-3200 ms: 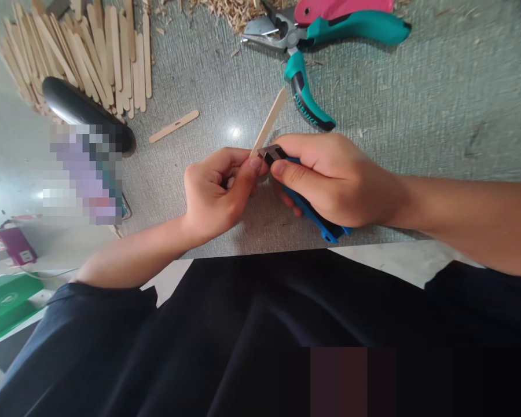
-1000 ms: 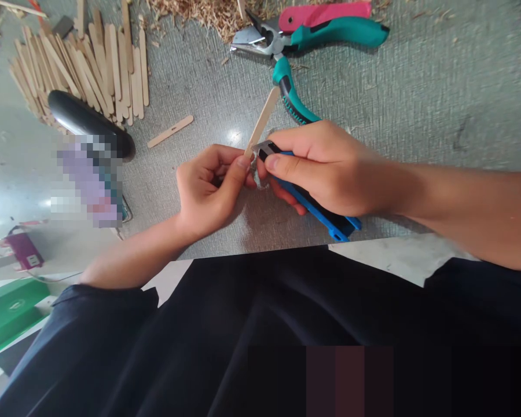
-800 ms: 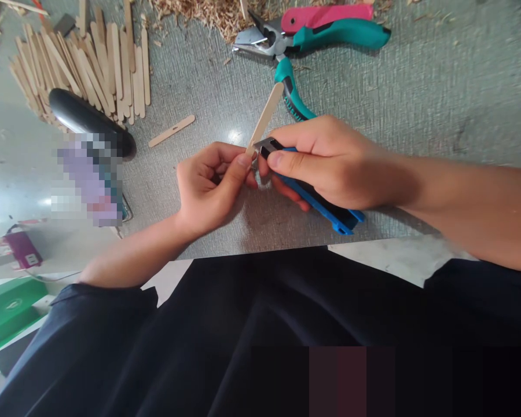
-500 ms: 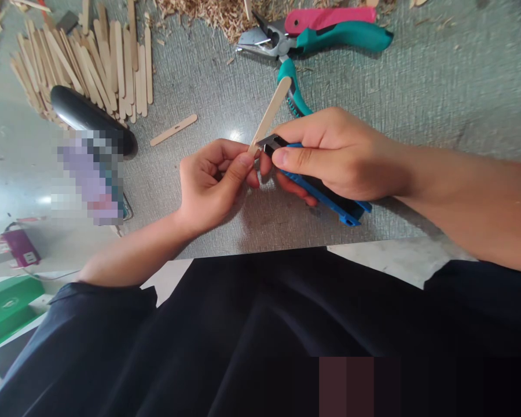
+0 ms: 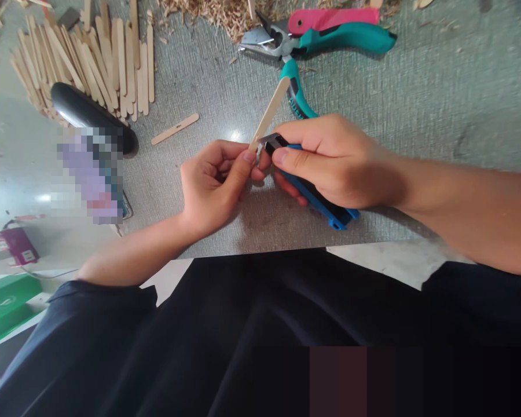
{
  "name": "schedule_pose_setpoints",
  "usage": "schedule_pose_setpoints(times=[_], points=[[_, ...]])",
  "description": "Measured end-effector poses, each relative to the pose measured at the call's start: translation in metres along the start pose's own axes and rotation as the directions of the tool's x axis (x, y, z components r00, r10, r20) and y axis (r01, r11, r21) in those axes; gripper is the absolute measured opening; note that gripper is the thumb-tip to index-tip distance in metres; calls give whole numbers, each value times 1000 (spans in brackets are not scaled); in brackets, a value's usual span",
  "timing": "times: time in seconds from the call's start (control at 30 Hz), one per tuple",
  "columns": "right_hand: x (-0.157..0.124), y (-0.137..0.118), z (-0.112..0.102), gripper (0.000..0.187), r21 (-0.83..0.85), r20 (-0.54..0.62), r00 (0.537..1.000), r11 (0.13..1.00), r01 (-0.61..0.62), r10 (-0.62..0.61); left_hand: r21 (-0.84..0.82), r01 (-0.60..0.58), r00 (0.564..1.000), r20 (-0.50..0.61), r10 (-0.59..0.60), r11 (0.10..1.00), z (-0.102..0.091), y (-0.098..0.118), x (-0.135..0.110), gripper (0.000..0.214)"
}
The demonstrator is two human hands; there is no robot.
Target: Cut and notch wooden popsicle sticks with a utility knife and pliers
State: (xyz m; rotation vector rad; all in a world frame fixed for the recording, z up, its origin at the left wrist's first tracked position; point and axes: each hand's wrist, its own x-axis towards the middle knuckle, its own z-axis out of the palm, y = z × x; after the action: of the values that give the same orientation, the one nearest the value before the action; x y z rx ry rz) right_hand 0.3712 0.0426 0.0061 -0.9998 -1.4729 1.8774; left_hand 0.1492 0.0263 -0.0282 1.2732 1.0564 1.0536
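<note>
Between thumb and fingers, my left hand (image 5: 219,182) pinches the lower end of a flat wooden craft stick (image 5: 270,114), which slants up to the right. My right hand (image 5: 336,162) is wrapped round a blue and black utility knife (image 5: 315,196). The knife's short blade is at the stick's edge, just above my left thumb; whether it cuts into the wood is too small to tell. Another craft stick (image 5: 175,128), with a small slot at its middle, lies on the table to the left. Teal-handled pliers (image 5: 282,46) lie open beyond my hands.
A heap of craft sticks (image 5: 121,63) lies at the back left, beside a dark rounded case (image 5: 93,119) and a blurred-out object (image 5: 91,176). Wood shavings (image 5: 217,14) are piled at the back. A pink-handled tool (image 5: 334,22) lies against the pliers. A purple box (image 5: 19,246) is far left.
The rear end of the utility knife has swung slightly left and down, with its blade still at the stick. My left hand keeps its pinch on the stick.
</note>
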Motion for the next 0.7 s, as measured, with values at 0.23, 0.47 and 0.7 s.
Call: schedule_pose_setpoints(times=[0.23, 0.47, 0.7], points=[[-2, -7, 7, 35, -118, -75, 995, 990, -75, 67, 139, -149, 989, 11, 149, 979, -3, -1, -5, 36], [-3, 0, 3, 36, -187, -34, 999, 982, -1, -5, 61, -82, 994, 70, 78, 995, -8, 5, 0, 31], [3, 11, -17, 39, -448, 34, 977, 871, 203, -210, -80, 19, 984, 177, -4, 997, -10, 5, 11, 41]])
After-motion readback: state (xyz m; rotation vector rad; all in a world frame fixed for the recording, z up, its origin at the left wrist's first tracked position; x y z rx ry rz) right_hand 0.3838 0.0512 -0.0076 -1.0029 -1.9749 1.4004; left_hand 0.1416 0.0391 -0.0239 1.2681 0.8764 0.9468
